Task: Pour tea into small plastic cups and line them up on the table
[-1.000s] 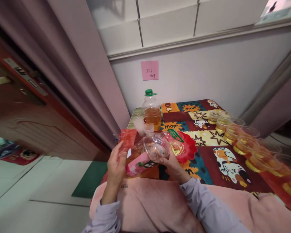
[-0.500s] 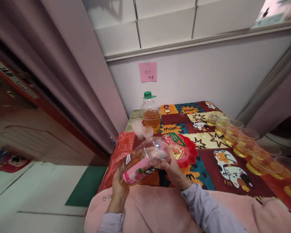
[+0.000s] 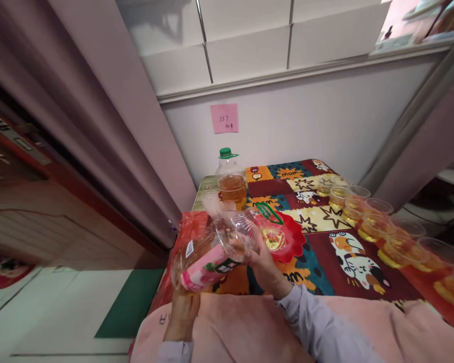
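Observation:
A large clear plastic bottle (image 3: 208, 257) of amber drink, with a pink label, lies tilted between my two hands above the table. My left hand (image 3: 184, 307) is closed under its base; part of the fingers is behind the bottle. Around the shoulder near the neck, my right hand (image 3: 264, 264) grips from the right, with some fingers hidden. A green carry handle (image 3: 269, 213) shows at the neck end, over a red scalloped dish (image 3: 293, 242). Behind the bottle are stacked clear plastic cups (image 3: 211, 203), partly covered.
A second bottle (image 3: 231, 184) with a green cap stands at the back. Rows of clear cups (image 3: 340, 196) holding yellow drink line the table's right side. Pink cloth (image 3: 242, 327) covers the front edge. A red plastic bag (image 3: 191, 227) lies at the left.
The held bottle and both hands appear slightly further left and lower, as the whole view has shifted a little. Both hands keep their hold.

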{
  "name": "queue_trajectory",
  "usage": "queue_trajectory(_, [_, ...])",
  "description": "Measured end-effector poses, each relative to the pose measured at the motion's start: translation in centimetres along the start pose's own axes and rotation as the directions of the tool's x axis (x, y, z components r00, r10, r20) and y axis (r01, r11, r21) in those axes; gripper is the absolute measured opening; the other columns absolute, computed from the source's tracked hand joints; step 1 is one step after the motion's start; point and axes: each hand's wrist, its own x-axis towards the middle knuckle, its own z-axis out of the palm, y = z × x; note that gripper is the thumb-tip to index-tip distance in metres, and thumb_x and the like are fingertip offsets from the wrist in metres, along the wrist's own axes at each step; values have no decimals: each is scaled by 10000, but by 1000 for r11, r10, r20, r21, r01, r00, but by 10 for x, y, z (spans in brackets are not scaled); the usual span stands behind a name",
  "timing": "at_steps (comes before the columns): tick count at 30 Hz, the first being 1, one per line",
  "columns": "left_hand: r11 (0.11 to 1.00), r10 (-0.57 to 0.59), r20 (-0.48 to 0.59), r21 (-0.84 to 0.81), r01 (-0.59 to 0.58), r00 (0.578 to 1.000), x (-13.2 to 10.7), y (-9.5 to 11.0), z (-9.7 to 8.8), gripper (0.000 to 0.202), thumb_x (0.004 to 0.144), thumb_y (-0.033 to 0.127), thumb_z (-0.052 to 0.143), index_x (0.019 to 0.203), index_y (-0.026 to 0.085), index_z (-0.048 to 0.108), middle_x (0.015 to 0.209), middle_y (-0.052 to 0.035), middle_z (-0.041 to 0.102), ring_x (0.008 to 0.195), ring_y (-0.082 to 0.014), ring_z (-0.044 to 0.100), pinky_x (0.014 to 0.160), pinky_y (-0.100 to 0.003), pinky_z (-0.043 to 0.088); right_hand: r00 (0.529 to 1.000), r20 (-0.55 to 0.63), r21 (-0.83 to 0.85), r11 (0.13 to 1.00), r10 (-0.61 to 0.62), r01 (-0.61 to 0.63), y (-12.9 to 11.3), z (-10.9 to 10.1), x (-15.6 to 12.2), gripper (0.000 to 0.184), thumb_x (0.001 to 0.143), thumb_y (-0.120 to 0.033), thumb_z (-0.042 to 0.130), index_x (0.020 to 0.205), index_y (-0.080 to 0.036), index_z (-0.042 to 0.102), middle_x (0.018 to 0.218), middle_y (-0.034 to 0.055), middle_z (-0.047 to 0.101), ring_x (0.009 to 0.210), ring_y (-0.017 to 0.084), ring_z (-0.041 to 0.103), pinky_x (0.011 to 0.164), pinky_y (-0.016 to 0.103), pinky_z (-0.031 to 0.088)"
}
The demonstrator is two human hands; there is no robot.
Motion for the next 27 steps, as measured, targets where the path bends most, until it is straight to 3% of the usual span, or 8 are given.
queue_trajectory(3, [1000, -13, -22, -1, 13, 1000, -3, 4, 5, 677, 801, 565, 1034, 1392, 300, 837, 1431, -111, 862, 1312, -344, 826, 1140, -473, 683, 1000, -31, 40, 999, 1, 0, 6, 3, 2, 1232, 723, -542, 1120, 1742, -367, 449, 1530, 135, 798, 1326, 352, 840, 1234, 586, 611])
queue_trajectory(6, [999, -38, 23, 11, 38, 999, -8, 11, 10, 805, 702, 553, 1101, 1412, 293, 825, 1422, -145, 862, 1310, -397, 827, 1124, -522, 691, 998, -47, 76, 997, 38, -34, 13, 0, 3, 1221, 745, -532, 1113, 1739, -357, 427, 1497, 133, 823, 1325, 340, 844, 1248, 582, 603])
queue_trajectory(10, [998, -51, 47, 25, 50, 998, -11, 18, 15, 896, 627, 545, 1150, 1429, 315, 823, 1460, -105, 856, 1302, -361, 830, 1125, -497, 695, 995, -81, 116, 992, 60, -51, 16, -3, 5, 1193, 725, -518, 1126, 1697, -347, 455, 1425, 110, 856, 1275, 316, 864, 1186, 509, 653])
queue_trajectory(14, [997, -75, 49, 33, 73, 996, -10, 19, 17, 891, 650, 585, 1137, 1445, 318, 834, 1509, -106, 837, 1374, -365, 799, 1122, -449, 695, 994, -86, 119, 991, 64, -54, 9, -1, 1, 1090, 750, -545, 1107, 1651, -349, 524, 1473, 120, 837, 1250, 322, 865, 989, 440, 737])
queue_trajectory(17, [994, -102, 13, 49, 102, 995, -9, 18, 16, 823, 649, 535, 1149, 1386, 310, 859, 1419, -92, 872, 1334, -362, 816, 1093, -422, 704, 994, -57, 102, 991, 91, -85, 3, 1, -4, 1042, 771, -577, 1078, 1634, -364, 534, 1505, 114, 822, 1231, 333, 861, 832, 408, 756])
queue_trajectory(23, [995, -94, 34, 42, 93, 995, -9, 19, 19, 821, 665, 474, 1151, 1405, 311, 835, 1497, -50, 844, 1241, -251, 837, 1083, -333, 680, 994, -60, 50, 995, 94, -91, -5, 0, -8, 1059, 805, -610, 1034, 1689, -386, 495, 1460, 93, 833, 1228, 341, 851, 771, 401, 755])
queue_trajectory(27, [993, -119, 23, 12, 119, 993, -8, 18, 18, 786, 675, 404, 1145, 1389, 283, 839, 1382, -52, 882, 1131, -238, 861, 1027, -329, 697, 993, -59, 55, 994, 101, -98, -5, -1, -7, 1048, 803, -602, 1035, 1685, -394, 509, 1470, 88, 831, 1242, 337, 846, 755, 374, 743])
